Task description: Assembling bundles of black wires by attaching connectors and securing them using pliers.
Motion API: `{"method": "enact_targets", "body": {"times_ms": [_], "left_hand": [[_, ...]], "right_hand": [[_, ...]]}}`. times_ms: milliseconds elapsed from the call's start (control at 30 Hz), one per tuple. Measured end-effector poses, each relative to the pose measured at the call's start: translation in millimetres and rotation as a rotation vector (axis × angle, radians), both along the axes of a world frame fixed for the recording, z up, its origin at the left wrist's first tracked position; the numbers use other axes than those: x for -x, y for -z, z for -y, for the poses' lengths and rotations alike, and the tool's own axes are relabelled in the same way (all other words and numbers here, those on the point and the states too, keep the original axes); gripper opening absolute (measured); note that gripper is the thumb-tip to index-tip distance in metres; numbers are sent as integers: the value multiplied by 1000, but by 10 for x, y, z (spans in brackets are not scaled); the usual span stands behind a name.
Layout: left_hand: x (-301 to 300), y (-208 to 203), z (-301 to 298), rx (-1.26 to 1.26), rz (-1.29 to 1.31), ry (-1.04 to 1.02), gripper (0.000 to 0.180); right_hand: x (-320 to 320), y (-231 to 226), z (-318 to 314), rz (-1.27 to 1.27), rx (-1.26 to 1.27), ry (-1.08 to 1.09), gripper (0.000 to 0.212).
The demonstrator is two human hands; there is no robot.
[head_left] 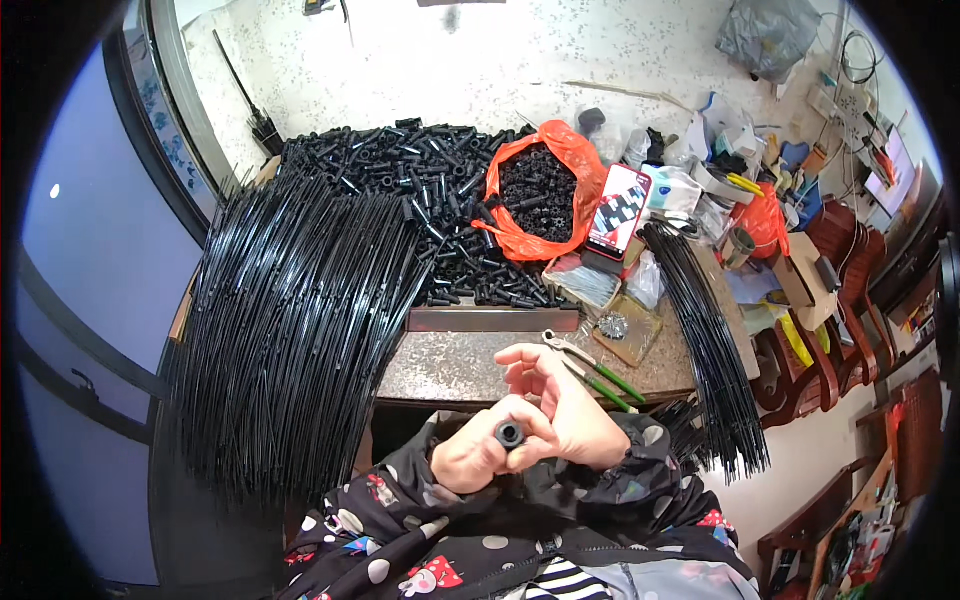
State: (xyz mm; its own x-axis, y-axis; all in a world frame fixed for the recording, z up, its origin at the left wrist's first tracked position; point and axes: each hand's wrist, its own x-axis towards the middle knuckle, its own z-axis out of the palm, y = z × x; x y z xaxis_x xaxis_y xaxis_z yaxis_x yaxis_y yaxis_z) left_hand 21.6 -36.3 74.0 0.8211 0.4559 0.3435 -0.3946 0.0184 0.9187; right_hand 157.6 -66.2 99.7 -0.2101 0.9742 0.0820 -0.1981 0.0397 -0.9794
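Observation:
In front of my chest I hold a short black plastic tube [509, 433], its round hollow end turned up toward me. My left hand [465, 450] is closed around it. The thumb and forefinger of my right hand [580, 415] pinch at the tube too, while its other fingers are raised and curled. Most of the tube's length is hidden by the hands. Just beyond my right hand, pliers with green handles [605, 380] lie on the speckled tabletop [460, 365].
Long thin black rods [300, 330] cover the left side; a smaller bundle [705, 340] lies right. Behind a low metal bar [495, 319] is a heap of black tubes [400, 170]. An orange bag [575, 150] holds small black parts. A phone [618, 212] stands beside it.

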Motion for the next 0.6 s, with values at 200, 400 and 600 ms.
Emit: {"method": "enact_targets", "body": {"times_ms": [200, 400, 600], "left_hand": [[31, 29, -184, 349, 89, 56, 48], [-28, 15, -107, 351, 228, -89, 37], [-157, -9, -58, 7, 181, -525, 39]], "right_hand": [[18, -77, 47, 467, -414, 431, 59], [58, -199, 154, 908, -906, 687, 28], [-7, -167, 124, 1090, -1019, 674, 23]]}}
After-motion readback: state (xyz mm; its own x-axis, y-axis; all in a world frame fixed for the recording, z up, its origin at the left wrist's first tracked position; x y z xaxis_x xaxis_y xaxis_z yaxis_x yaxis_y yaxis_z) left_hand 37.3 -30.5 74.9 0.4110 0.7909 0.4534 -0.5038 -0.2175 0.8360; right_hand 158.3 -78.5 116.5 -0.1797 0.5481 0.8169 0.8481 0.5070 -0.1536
